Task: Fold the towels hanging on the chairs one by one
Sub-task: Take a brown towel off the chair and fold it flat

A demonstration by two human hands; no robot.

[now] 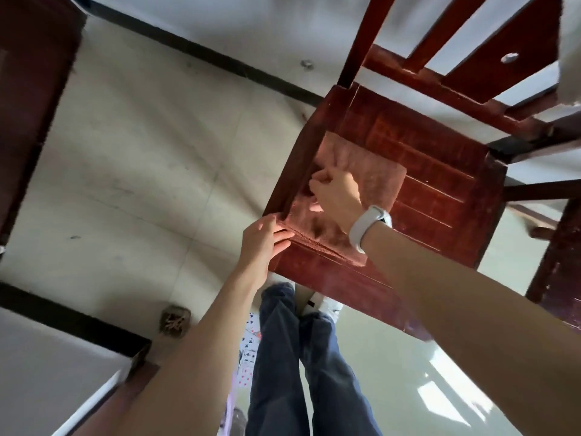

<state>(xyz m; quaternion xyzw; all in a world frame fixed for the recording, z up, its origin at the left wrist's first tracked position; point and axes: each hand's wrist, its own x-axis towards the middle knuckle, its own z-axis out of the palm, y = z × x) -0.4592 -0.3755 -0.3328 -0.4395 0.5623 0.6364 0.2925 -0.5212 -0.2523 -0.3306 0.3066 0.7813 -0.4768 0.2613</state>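
A folded pinkish-brown towel (374,174) lies flat on the left part of a red-brown wooden chair seat (440,184). My left hand (264,239) rests at the towel's near-left corner, its straight fingers pressing the stitched hem. My right hand (334,193), with a white band on the wrist, sits on top of the towel, the fingers curled and pinching the cloth near its left edge. A white towel (570,48) hangs over the chair back at the top right, only partly in view.
The chair's backrest slats (440,29) rise at the top. A second dark chair leg (559,278) stands at the right. Below are my legs in dark trousers (283,357), playing cards (248,350) on the pale tiled floor, and a dark door frame (28,105) at the left.
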